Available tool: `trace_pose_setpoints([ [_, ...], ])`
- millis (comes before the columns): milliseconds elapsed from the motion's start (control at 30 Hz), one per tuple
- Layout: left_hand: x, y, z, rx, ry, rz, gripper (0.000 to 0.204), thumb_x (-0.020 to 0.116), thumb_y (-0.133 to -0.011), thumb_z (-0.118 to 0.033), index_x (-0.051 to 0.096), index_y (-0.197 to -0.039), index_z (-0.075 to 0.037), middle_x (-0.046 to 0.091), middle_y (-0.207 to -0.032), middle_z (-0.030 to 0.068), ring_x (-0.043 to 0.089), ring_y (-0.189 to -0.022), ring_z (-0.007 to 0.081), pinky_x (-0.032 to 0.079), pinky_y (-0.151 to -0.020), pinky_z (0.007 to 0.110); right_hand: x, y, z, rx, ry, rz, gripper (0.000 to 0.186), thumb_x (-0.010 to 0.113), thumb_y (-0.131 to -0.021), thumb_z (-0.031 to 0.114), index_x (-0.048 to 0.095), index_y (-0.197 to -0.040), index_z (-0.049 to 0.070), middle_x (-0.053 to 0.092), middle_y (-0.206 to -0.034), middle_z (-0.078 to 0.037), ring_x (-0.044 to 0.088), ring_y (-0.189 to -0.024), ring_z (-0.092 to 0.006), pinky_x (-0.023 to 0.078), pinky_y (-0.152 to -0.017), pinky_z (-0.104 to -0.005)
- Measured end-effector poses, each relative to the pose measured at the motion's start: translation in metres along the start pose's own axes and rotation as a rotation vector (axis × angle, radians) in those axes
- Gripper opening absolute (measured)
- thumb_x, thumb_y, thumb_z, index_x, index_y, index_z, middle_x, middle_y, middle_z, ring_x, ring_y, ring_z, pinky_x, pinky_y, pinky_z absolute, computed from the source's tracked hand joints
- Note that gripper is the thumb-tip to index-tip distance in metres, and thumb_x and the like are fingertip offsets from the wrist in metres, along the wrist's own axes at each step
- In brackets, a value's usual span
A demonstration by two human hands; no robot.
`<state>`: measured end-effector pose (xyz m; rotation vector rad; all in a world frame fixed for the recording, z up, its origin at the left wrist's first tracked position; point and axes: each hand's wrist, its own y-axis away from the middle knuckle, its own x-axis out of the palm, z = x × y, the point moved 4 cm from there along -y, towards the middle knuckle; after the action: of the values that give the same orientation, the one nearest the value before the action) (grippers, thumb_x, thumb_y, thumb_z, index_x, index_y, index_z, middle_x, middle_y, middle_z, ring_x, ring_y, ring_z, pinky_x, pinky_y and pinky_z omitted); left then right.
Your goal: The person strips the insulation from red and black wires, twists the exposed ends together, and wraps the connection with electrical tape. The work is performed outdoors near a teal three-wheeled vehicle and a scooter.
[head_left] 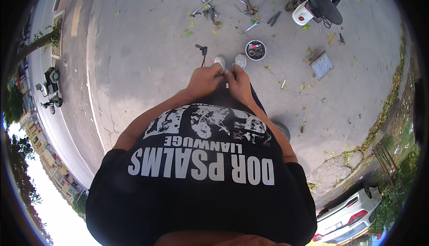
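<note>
My left hand and my right hand meet in front of my waist, fingers closed on something small I cannot make out, partly hidden by them. Beyond them are my light shoes, seen toes forward on the grey pavement. A black fitting with a red-and-black cable or hose rises just past my left hand. A white round container holding dark small items stands right of my feet.
Scattered tools, pliers and a grey finned panel lie on the pavement. A partly opened scooter is at the top right, another scooter at the left roadside, and a white car at the lower right.
</note>
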<state>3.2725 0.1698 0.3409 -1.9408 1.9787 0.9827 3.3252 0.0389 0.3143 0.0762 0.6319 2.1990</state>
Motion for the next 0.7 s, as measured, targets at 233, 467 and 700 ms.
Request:
trace_pose_setpoints([
  [233,-0.009,-0.014,0.018,-0.312,0.862,-0.031,0.011,0.066,-0.084,-0.009,0.057,-0.086,-0.002,0.064,-0.075,0.007,0.061,-0.065,0.0123,0.04,-0.05,0.024,-0.017,-0.026,0.013,0.168,-0.533,0.325,0.025,0.051,-0.095,0.023,0.06,-0.098,0.0,0.062,-0.081,-0.006,0.056,-0.071,-0.0145,0.045,-0.064,-0.0284],
  [467,-0.023,-0.019,0.012,-0.418,1.194,-0.095,0.011,0.066,-0.084,-0.009,0.059,-0.089,-0.003,0.056,-0.073,0.002,0.045,-0.056,0.0076,0.033,-0.05,0.02,0.002,-0.027,0.025,-0.15,-0.242,0.273,0.025,0.055,-0.094,0.022,0.059,-0.105,0.0,0.062,-0.092,-0.008,0.056,-0.08,-0.0125,0.046,-0.071,-0.0264],
  [700,-0.03,-0.026,0.026,-0.379,1.255,0.026,0.013,0.065,-0.086,-0.012,0.061,-0.092,-0.002,0.056,-0.077,0.0016,0.048,-0.064,0.0086,0.036,-0.056,0.021,-0.012,-0.038,0.044,-0.186,0.012,0.167,0.015,0.057,-0.091,0.012,0.061,-0.096,-0.002,0.062,-0.085,-0.012,0.06,-0.075,-0.0198,0.046,-0.068,-0.0308],
])
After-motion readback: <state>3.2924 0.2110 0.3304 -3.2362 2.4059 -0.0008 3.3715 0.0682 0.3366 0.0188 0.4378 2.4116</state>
